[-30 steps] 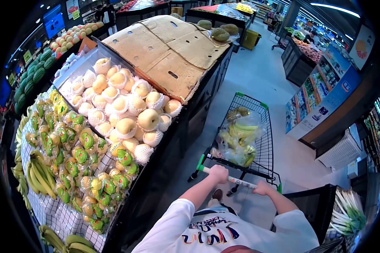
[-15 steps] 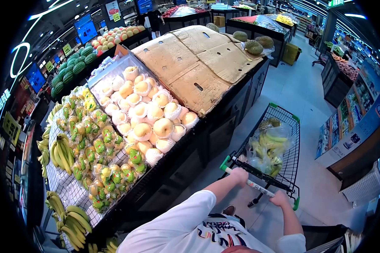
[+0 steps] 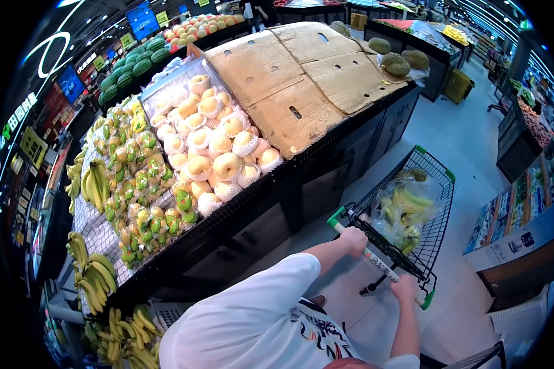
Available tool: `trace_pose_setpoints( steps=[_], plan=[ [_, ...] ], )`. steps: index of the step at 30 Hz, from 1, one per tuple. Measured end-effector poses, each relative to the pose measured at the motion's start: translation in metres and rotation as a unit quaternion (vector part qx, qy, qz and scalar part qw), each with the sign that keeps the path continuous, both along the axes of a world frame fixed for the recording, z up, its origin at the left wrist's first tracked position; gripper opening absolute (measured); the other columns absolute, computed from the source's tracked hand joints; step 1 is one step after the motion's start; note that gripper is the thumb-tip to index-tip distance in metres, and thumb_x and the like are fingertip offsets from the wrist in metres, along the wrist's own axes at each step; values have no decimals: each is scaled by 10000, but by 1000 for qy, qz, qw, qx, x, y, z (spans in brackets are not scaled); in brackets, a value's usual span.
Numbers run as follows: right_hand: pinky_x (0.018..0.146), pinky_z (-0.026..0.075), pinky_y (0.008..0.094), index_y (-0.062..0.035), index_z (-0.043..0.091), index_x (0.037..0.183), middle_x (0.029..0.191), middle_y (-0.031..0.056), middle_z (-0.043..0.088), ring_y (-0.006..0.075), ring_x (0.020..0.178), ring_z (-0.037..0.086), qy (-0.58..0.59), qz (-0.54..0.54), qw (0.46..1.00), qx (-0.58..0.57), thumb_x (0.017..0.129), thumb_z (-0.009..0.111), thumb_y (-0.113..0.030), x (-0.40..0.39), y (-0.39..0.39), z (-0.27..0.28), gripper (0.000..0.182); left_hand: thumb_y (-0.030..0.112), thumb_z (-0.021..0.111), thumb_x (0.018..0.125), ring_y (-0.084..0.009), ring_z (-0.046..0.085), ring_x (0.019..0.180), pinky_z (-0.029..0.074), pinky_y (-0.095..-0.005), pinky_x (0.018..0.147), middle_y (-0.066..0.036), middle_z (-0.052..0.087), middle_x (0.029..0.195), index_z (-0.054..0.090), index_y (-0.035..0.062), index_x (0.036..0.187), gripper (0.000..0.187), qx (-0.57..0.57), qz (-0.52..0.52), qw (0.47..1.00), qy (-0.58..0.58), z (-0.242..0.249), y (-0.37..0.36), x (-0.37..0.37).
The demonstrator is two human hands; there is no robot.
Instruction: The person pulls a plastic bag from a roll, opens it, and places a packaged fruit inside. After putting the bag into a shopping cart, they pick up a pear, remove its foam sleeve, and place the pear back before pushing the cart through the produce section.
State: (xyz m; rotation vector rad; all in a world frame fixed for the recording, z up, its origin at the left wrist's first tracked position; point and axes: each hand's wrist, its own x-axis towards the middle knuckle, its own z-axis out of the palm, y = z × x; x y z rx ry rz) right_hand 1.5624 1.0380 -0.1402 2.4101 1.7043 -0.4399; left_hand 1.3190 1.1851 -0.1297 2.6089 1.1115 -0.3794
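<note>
My left hand [image 3: 354, 242] is wrapped round the handle [image 3: 378, 264] of a shopping cart, close to its green left end. Farther along the same bar, my right hand [image 3: 404, 288] is closed on it near the right end. Inside the black wire shopping cart [image 3: 440, 194] lies a clear plastic bag of bananas [image 3: 406, 209]. A spiky durian [image 3: 410, 175] sits behind the bag, partly covered by it.
Left of me stands a fruit stand with pears in foam nets [image 3: 227, 166], bagged fruit [image 3: 148, 218], bananas [image 3: 95, 277] and flattened cardboard [image 3: 301, 80]. Durians [image 3: 396, 64] rest at its far corner. A boxed-goods display [image 3: 517, 209] borders the aisle [image 3: 455, 129] on the right.
The view has turned a little, and the cart appears slightly farther right in it. Both hands keep their grip on the handle. More bananas show below the stand at lower left.
</note>
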Motion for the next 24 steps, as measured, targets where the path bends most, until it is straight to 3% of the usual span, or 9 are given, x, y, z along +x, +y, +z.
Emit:
trace_pose_setpoints(
  steps=[7,10,13,14,18,21,24],
  plan=[
    [772,570,456,-122,758,896,911,160,726,349,861,703,0,12,1000,2,758,695,-325,24,24,-3,254,269,718,702,-271,721,791,575,-397,687,-87,736,818,762,104,807,200,-6,12,1000,-17,-18,24,22],
    [772,567,455,-102,760,914,881,199,719,370,859,702,-32,-16,999,-31,756,727,-387,21,31,0,327,251,725,703,-266,722,808,575,-393,694,-85,737,839,767,103,834,202,-32,21,999,-25,-12,28,19],
    [790,559,463,-108,763,902,866,213,715,382,864,702,-10,18,1000,-12,749,742,-437,-2,37,16,363,272,736,703,-261,720,805,574,-387,694,-84,735,839,765,108,820,203,-46,12,998,-46,3,31,16],
    [803,552,466,-109,772,898,861,207,717,378,869,700,26,4,999,19,745,744,-467,2,37,-5,390,277,736,703,-261,719,807,575,-386,696,-84,733,833,764,106,814,206,-43,2,998,-55,1,31,14],
    [746,559,457,-99,769,878,845,192,717,366,815,700,68,-3,996,-59,740,738,-503,4,52,-9,428,297,751,691,-261,718,813,576,-388,714,-93,731,840,766,105,818,232,-50,-14,997,-60,-3,40,8],
    [739,556,449,-93,768,877,830,197,713,364,813,701,80,-2,989,-122,732,747,-490,5,63,-4,423,311,766,682,-266,720,831,577,-389,726,-95,735,867,769,103,829,255,-73,-26,995,-61,-3,51,5],
    [726,553,448,-80,763,855,801,204,705,371,784,696,68,8,994,-91,730,746,-442,3,68,-14,383,315,755,679,-290,722,811,586,-406,731,-105,739,847,770,91,859,288,-109,-70,989,-71,-16,69,4]
  ],
)
